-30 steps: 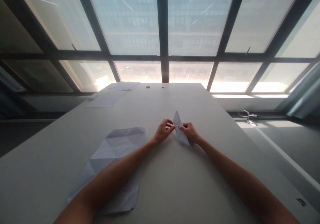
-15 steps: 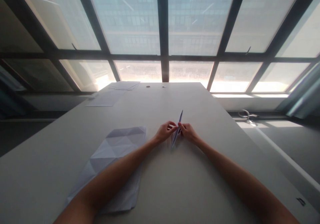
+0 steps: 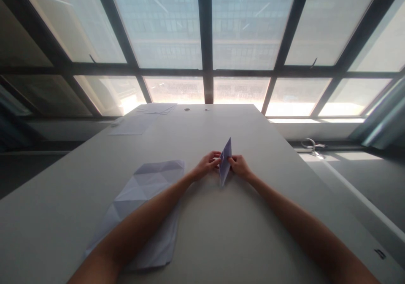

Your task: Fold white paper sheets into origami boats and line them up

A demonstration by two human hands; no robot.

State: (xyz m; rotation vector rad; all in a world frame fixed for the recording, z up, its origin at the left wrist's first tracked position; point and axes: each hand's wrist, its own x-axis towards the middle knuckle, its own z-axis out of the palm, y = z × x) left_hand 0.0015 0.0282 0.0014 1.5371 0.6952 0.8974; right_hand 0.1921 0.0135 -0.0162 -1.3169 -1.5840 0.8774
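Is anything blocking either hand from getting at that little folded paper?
Nothing visible is. The right hand already grips the folded paper, and the left hand is right at its other side, though contact there is hard to tell. The larger creased paper lies off to the left, not between them.

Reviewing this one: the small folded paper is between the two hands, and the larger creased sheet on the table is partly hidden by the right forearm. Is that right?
Not quite: the left forearm, not the right, partly hides the larger creased sheet on the table, as the head view shows. The small folded paper is indeed between the two hands.
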